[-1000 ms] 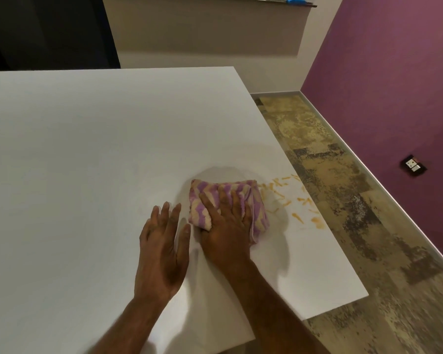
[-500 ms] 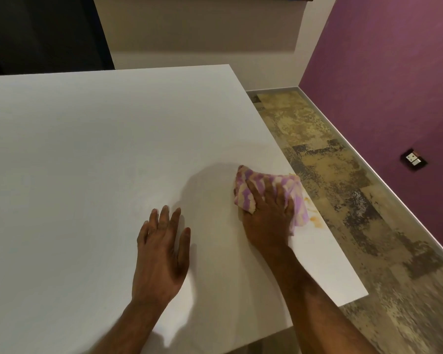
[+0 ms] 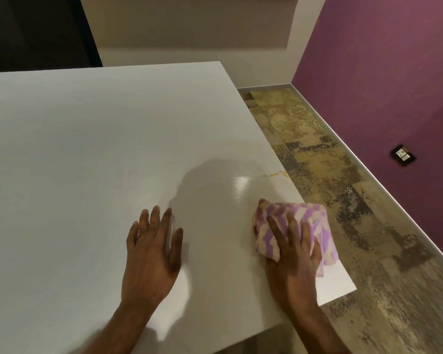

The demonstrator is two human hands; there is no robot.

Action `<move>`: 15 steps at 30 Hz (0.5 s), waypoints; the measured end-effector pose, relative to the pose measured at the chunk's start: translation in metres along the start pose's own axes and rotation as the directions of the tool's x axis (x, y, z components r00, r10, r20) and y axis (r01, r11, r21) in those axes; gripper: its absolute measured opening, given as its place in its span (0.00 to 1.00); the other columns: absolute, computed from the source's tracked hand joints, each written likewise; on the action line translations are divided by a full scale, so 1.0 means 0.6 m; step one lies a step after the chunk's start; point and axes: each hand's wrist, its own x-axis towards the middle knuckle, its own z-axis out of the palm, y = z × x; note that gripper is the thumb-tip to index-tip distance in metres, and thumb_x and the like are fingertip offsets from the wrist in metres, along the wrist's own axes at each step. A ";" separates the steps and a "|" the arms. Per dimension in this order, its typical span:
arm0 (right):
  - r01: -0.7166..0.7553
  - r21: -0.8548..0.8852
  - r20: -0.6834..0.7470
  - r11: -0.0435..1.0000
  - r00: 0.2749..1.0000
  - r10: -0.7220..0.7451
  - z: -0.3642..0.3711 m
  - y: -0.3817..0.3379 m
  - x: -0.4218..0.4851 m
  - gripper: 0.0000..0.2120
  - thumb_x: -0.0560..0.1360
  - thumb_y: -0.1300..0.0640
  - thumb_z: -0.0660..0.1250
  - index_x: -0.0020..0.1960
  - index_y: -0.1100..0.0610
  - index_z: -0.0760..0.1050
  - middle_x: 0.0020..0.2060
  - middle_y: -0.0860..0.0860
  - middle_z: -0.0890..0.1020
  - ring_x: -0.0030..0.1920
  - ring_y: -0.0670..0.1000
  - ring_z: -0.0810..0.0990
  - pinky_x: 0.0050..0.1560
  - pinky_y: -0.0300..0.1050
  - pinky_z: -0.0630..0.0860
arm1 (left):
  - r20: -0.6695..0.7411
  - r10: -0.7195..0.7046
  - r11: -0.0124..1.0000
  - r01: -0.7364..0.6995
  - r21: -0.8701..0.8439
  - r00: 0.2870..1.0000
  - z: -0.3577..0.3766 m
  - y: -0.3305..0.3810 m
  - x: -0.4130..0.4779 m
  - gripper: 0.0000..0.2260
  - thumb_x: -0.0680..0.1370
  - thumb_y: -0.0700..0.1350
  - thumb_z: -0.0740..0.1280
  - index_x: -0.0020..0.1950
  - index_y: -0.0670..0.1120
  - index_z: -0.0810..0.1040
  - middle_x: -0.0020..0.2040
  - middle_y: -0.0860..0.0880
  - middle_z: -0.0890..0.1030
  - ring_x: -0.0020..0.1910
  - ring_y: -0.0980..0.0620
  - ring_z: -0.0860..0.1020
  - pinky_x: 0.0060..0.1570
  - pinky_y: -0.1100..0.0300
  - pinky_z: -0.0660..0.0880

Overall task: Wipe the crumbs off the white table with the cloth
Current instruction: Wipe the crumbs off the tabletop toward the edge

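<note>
Right hand presses cloth at white table right edge.
Left hand flat, fingers straight, well apart from cloth; crumbs beyond cloth.

cloth on table at its right edge, crumbs behind it.

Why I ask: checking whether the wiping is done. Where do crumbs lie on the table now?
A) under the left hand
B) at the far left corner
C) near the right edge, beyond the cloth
C: a few orange crumbs lie near the right edge of the table, beyond the cloth that the right hand presses.
</note>
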 end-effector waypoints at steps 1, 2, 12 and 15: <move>0.043 0.005 -0.002 0.999 0.999 -0.043 0.003 -0.003 -0.014 0.40 0.71 0.61 0.70 0.80 0.43 0.63 0.82 0.53 0.61 0.83 0.60 0.48 0.79 0.67 0.47 | 0.004 0.001 1.000 -0.001 0.001 1.000 0.000 0.000 0.000 0.31 0.85 0.61 0.40 0.80 0.47 0.64 0.80 0.43 0.66 0.82 0.44 0.57 0.80 0.45 0.54; 0.082 -0.001 0.001 0.997 0.997 -0.082 0.007 -0.008 -0.024 0.39 0.71 0.59 0.69 0.79 0.43 0.64 0.81 0.54 0.62 0.83 0.61 0.50 0.78 0.67 0.49 | 0.008 0.005 1.000 -0.005 0.002 1.000 0.000 0.000 0.000 0.31 0.85 0.61 0.40 0.80 0.47 0.64 0.80 0.43 0.66 0.82 0.44 0.57 0.80 0.45 0.54; 0.224 -0.036 0.124 0.974 0.968 -0.218 0.053 -0.076 0.039 0.31 0.81 0.44 0.59 0.81 0.35 0.52 0.83 0.46 0.48 0.83 0.54 0.36 0.75 0.53 0.23 | 0.050 0.081 0.996 -0.083 0.034 0.995 0.005 0.003 0.019 0.33 0.84 0.64 0.40 0.80 0.48 0.64 0.81 0.43 0.64 0.83 0.44 0.56 0.80 0.44 0.54; 0.239 -0.012 0.109 0.971 0.965 -0.237 0.067 -0.096 0.085 0.29 0.81 0.43 0.59 0.81 0.37 0.55 0.83 0.47 0.51 0.83 0.54 0.38 0.75 0.53 0.24 | 0.047 0.084 0.994 -0.087 0.060 0.995 0.009 0.001 0.018 0.32 0.84 0.63 0.41 0.80 0.48 0.65 0.80 0.43 0.65 0.82 0.44 0.58 0.80 0.45 0.55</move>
